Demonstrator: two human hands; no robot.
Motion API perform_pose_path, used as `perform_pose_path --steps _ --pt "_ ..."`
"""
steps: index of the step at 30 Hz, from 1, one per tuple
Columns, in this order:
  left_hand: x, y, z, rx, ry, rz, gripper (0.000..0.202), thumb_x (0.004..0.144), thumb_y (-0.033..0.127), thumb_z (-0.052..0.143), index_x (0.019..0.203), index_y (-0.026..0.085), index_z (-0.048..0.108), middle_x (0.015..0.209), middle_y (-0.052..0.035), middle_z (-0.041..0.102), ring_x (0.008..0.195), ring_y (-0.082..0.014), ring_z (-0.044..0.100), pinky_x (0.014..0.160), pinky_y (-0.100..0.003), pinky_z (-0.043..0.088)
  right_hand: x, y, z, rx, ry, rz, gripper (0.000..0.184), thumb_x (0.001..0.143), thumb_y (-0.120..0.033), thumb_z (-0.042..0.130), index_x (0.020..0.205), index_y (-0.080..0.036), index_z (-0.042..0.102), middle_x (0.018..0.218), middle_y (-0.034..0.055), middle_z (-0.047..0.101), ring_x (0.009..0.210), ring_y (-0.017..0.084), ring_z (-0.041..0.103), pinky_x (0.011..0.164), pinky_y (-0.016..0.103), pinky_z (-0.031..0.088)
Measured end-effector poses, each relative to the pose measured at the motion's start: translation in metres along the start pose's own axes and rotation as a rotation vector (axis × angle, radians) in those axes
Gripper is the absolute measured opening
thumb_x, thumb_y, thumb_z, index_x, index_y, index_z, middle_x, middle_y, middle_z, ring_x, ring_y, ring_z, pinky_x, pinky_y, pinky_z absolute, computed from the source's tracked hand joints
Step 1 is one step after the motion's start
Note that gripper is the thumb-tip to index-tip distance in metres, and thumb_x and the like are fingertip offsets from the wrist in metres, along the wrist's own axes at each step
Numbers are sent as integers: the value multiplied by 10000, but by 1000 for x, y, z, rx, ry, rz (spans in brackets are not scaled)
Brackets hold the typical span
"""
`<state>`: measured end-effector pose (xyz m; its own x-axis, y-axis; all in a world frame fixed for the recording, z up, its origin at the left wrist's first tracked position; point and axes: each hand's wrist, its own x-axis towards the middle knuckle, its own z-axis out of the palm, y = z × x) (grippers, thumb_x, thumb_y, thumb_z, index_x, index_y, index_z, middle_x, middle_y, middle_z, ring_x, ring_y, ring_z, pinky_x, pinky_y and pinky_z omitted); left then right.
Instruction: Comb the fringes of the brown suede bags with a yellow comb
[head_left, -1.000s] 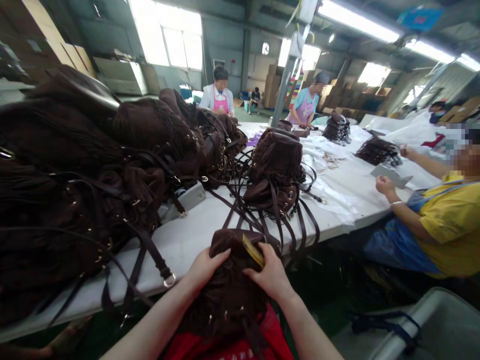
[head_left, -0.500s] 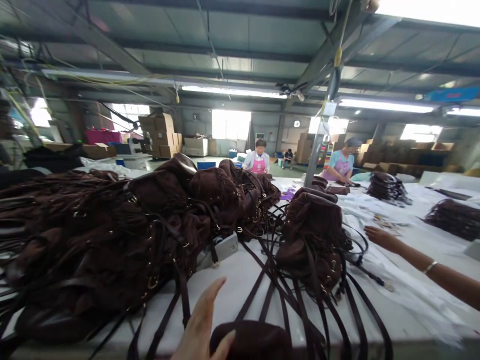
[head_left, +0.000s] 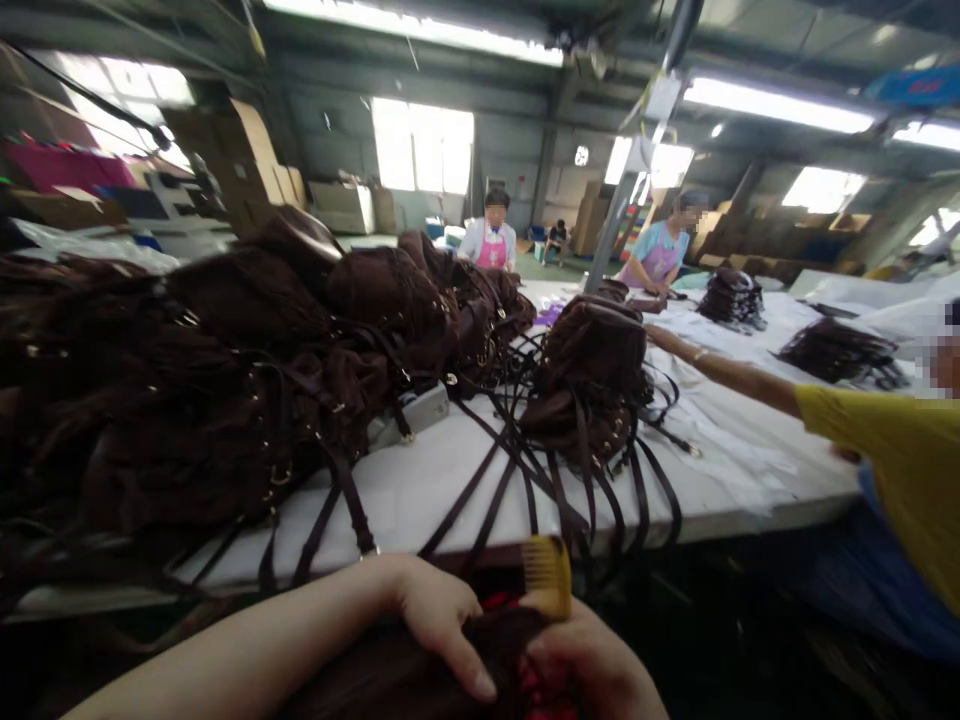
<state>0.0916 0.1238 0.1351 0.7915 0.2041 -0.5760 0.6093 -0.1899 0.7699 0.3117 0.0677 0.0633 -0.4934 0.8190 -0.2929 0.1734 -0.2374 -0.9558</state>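
My left hand (head_left: 439, 625) lies curled over a brown fringed suede bag (head_left: 420, 672) in my lap, fingers pressing down on it. My right hand (head_left: 592, 668) sits just right of it, closed round a yellow comb (head_left: 547, 577) whose teeth stick up above the bag. Both hands are below the near edge of the white table (head_left: 420, 490). Only the top of the bag shows at the bottom of the view.
A big heap of brown fringed bags (head_left: 187, 380) covers the table's left half, straps hanging over the edge. A smaller pile (head_left: 592, 375) stands mid-table. A person in yellow (head_left: 877, 470) at the right reaches an arm toward it. Two people work at the far end.
The view dropped back down from the table. My left hand went from stretched open near the table edge to curled on the bag; the comb and right hand are back in sight. The neighbour's arm reached further in.
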Motion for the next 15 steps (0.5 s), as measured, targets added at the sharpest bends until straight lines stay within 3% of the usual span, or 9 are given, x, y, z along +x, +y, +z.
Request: perform_pose_path --steps 3,7,10,13,15 --pt "28 -5 35 -159 161 93 396 721 526 643 972 233 729 844 2 723 790 -255 667 698 -299 528 -5 10 -6 485 -134 227 240 597 -262 674 793 -176 565 436 -102 356 357 34 255 372 166 218" --pt "55 -11 60 -349 285 186 441 783 497 589 1066 177 699 974 -32 722 910 -257 648 815 -295 507 1 17 -13 624 -65 309 263 585 -204 661 798 -185 508 440 -141 267 373 25 172 370 153 148" --pt "60 -20 63 -622 284 150 476 768 467 627 1098 127 676 1065 -75 705 996 -275 626 874 -330 491 4 22 -18 409 154 238 223 675 -314 626 813 -173 523 468 -116 338 388 46 263 387 171 201" --pt "55 -31 63 -900 278 114 444 745 441 667 1052 120 680 1047 -88 710 979 -261 636 880 -348 490 1 27 -24 -3 476 126 412 722 -424 640 1006 -143 542 608 -61 499 515 93 451 499 214 364" --pt "51 -36 64 -1016 287 93 380 723 422 692 961 126 697 965 -76 726 905 -238 657 854 -339 496 -6 26 -26 -256 621 69 531 763 -452 623 1164 -132 490 754 -3 583 655 142 542 629 268 439"
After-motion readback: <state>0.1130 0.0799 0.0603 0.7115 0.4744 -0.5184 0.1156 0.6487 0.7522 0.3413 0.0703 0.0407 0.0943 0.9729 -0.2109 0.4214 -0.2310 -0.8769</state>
